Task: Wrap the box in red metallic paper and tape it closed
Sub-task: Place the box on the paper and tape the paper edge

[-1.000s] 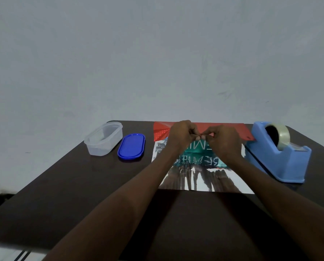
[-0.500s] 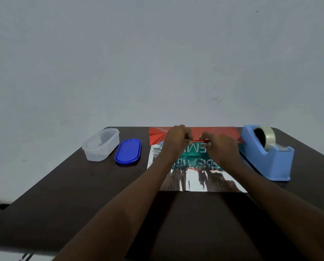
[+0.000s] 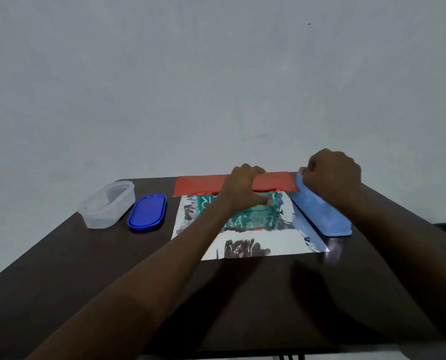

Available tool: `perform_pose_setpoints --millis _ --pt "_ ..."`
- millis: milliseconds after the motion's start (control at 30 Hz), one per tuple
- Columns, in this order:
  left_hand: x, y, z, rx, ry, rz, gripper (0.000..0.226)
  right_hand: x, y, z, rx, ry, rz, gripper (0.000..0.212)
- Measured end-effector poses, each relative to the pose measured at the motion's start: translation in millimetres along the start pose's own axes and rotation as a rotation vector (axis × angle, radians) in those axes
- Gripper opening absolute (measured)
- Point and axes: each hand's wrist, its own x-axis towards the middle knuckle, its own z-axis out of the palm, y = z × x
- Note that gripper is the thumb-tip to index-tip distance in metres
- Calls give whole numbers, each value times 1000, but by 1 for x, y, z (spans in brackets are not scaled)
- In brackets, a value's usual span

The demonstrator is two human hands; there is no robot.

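Leaving the shiny red wrapping paper (image 3: 203, 183), the right hand (image 3: 333, 175) now curls over the blue plastic tape holder (image 3: 320, 211); I cannot tell what it holds. The left hand (image 3: 242, 188) still presses the paper onto the green cardboard box (image 3: 253, 216). Left of it, the clear plastic tub (image 3: 107, 203) looks empty.

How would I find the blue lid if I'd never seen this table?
Look at the dark table, on its far left side. A clear plastic tub stands there, and the blue lid lies flat just to its right. It is the only flat, oval, deep-blue thing there.

- Box (image 3: 258, 215): green, white lettering, lying flat on the paper's silver underside.
- Red metallic paper (image 3: 201, 184): far edge folded over the box, red face up.
- Tape dispenser (image 3: 320, 213): blue, just right of the paper.
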Motion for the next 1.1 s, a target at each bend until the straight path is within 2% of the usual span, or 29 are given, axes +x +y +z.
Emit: perform_pose_setpoints --millis 133,233,600,800,900,1033,1100 --pt "13 49 30 18 -155 100 115 4 32 -16 -33 -152 149 26" --pt "23 75 50 6 -229 106 130 5 53 -17 45 -298 255 19" --pt "39 94 68 -1 -303 61 129 12 70 -19 412 -415 510 10" --pt "40 96 71 11 -321 48 129 8 60 -33 504 -501 551 17" --pt "39 94 73 6 -304 48 128 4 58 -37 621 -434 522 13" --pt "38 94 74 75 -301 53 127 -5 61 -37 739 -322 520 25" --pt "38 93 74 139 -287 66 126 -12 65 -34 801 -283 531 25"
